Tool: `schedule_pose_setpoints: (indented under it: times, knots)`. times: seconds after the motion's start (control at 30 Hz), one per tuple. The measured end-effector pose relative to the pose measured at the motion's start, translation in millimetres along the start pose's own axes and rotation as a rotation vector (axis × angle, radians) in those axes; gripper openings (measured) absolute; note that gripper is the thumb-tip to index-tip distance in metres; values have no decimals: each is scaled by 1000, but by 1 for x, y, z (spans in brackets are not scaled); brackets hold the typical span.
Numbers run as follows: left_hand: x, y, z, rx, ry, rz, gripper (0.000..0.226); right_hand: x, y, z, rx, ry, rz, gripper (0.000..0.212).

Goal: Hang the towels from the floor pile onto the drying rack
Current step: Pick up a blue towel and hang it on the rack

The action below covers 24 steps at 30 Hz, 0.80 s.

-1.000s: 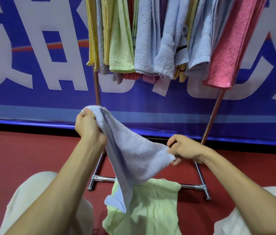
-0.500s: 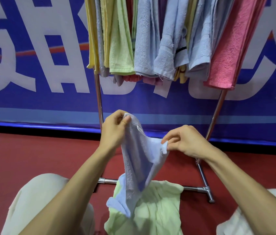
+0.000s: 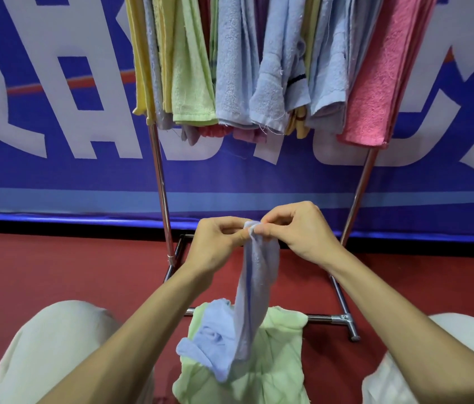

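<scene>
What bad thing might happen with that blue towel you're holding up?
1. The left hand and right hand only pinch the top edge of the blue towel, so it might slip and fall to the floor.
2. Its lower end lies on the green towel and might drag it along when lifted.
3. The drying rack looks crowded with hung towels, so squeezing another in might knock one off.
</scene>
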<state>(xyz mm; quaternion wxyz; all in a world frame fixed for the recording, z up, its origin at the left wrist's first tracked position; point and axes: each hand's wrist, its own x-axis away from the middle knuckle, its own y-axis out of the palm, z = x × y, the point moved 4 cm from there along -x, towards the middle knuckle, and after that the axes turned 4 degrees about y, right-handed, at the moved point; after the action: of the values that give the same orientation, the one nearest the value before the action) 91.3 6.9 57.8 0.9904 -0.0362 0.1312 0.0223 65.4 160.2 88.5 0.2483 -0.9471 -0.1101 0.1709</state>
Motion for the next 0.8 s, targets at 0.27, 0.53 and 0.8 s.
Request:
schedule_pose_setpoints:
  times: [0.27, 0.53, 0.8]
  knots:
    - [3, 8, -3, 227, -87, -30, 18, -5, 4, 5, -49, 48, 92, 12]
    - [4, 7, -4, 227, -95, 6, 20, -4, 5, 5, -71, 60, 95, 16]
    - [6, 10, -3, 230, -76, 45, 20, -4, 5, 10, -68, 89, 110, 11]
